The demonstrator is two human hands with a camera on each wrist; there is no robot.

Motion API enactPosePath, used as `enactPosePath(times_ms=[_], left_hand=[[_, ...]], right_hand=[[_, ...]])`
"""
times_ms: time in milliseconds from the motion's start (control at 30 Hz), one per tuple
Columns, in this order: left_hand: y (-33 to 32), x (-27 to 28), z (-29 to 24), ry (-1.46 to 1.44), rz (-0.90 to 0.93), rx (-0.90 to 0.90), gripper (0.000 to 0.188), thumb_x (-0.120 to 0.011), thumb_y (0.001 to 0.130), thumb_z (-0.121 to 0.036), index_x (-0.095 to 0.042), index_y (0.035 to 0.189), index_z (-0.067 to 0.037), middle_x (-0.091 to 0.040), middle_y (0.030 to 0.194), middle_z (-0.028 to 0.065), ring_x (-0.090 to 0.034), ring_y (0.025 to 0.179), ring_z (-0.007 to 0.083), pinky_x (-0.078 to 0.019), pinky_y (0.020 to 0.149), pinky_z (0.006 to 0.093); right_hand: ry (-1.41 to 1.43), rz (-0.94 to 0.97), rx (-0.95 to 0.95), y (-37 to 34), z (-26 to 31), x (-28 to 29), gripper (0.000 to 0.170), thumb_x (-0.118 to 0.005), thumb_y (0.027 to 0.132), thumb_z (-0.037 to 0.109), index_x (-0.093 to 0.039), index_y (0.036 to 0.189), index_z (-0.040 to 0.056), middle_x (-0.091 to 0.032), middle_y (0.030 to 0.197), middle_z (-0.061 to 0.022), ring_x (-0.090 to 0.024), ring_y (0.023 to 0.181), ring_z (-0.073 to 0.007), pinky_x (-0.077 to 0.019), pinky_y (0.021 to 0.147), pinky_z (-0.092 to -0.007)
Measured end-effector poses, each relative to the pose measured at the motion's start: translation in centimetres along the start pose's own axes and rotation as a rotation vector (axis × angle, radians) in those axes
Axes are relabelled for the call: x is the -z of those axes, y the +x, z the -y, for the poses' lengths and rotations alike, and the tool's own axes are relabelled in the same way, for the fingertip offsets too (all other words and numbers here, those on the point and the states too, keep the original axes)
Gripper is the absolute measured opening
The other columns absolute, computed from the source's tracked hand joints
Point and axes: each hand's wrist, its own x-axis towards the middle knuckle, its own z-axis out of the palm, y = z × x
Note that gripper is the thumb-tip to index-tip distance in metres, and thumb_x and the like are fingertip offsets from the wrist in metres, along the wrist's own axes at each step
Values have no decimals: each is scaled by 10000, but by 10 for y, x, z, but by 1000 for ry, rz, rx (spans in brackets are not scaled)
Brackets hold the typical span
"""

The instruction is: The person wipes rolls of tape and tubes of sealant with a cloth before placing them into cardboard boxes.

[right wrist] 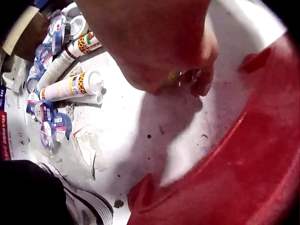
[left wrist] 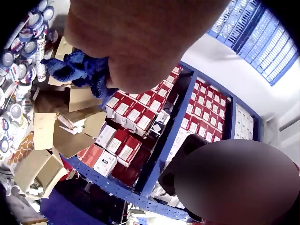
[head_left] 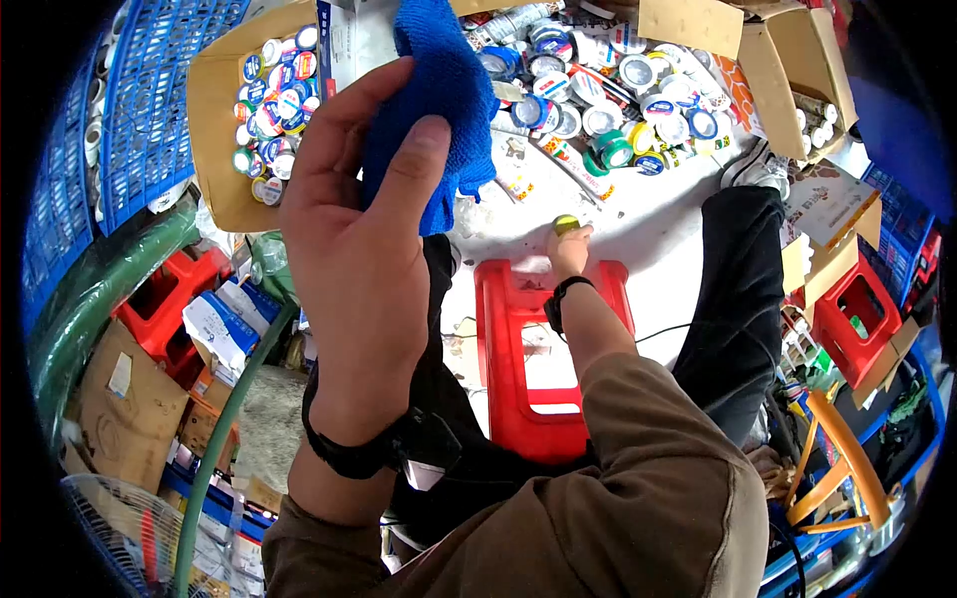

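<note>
My left hand (head_left: 364, 264) is raised close to the head camera, pinching a bunched blue cloth (head_left: 439, 110) between thumb and fingers. The left wrist view shows the same cloth (left wrist: 77, 70) sticking out past the hand. Lower down, over the white floor, my right hand (head_left: 571, 254) grips a small yellow tape roll (head_left: 566, 224). In the right wrist view the back of the hand (right wrist: 159, 47) hides most of that roll. A heap of tape rolls (head_left: 602, 118) in several colours lies just beyond the right hand, with sealant tubes (right wrist: 70, 86) among them.
A red stool (head_left: 503, 384) stands between my legs, close under the right forearm. At the left is a cardboard box (head_left: 214, 149) full of tape rolls. More open boxes (head_left: 788, 75) sit at the right, and blue shelving (left wrist: 164, 140) holds red and white boxes.
</note>
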Motion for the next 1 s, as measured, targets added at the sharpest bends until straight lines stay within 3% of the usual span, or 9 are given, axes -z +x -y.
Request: enactPosePath(times_ms=[267,333,400,500,600,667,767,867,1000], left_hand=[[10,5,12,-66,-25,-114,295,-694,908,-82,-647,1196,-40,-663,1060,40,-603,898,78,-482,803,220],[14,10,18,26,-3,-131,282,-695,897,-72,-663,1177,-59,-673,996,43,-606,811,78,-495,713,227],[14,8,13,120,3,-190,270,-679,907,-64,-659,1176,-64,-682,1006,59,-620,807,90,-503,719,234],[12,5,10,93,16,-235,244,-635,935,-42,-648,1179,-47,-697,1104,103,-658,945,155,-518,837,284],[2,4,1,-38,156,-192,267,-611,948,-35,-639,1214,-42,-663,1227,149,-634,1112,210,-480,964,311],[-4,2,-5,-40,379,-351,313,-583,979,-97,-605,1286,-40,-522,1434,189,-428,1391,303,-350,1123,382],[-14,-11,-6,254,427,-663,417,-539,1011,-215,-531,1386,-34,-378,1536,214,-299,1435,453,-276,1164,485],[-11,-18,-5,152,376,-719,445,-482,1042,-245,-480,1431,-29,-301,1570,233,-273,1448,446,-264,1167,478],[-7,-17,-4,-17,360,-613,427,-441,1059,-235,-460,1436,-35,-344,1530,218,-349,1421,360,-291,1152,407]], right_hand=[[-189,28,-12,19,46,41,739,-714,789,386,-414,1318,-36,-562,1195,-320,-597,1098,-480,-494,952,-509],[-85,-141,273,51,36,18,683,-750,782,372,-497,1238,-69,-629,1086,-247,-644,1046,-401,-530,909,-442],[680,349,260,16,110,74,425,-684,888,212,-542,1208,-29,-643,1009,-122,-671,916,-215,-569,799,-356],[1286,654,641,-48,201,166,531,-625,895,105,-403,1375,57,-581,1143,-100,-604,924,-184,-549,881,-392],[1456,896,869,-89,254,239,675,-702,861,281,-385,1410,53,-548,1282,-138,-597,1135,-247,-531,920,-412],[1534,892,834,-124,280,270,719,-707,860,296,-363,1437,40,-540,1324,-140,-600,1144,-247,-511,971,-398],[1166,515,991,-143,293,290,734,-769,845,197,-393,1448,10,-557,1356,-116,-571,1203,-202,-458,1046,-356],[956,326,1225,-169,293,300,652,-727,873,147,-422,1426,-13,-524,1381,-129,-532,1252,-218,-446,1046,-352],[525,75,1506,-179,283,313,510,-674,835,132,-535,1291,-49,-509,1310,-246,-533,1217,-374,-430,1019,-390]])
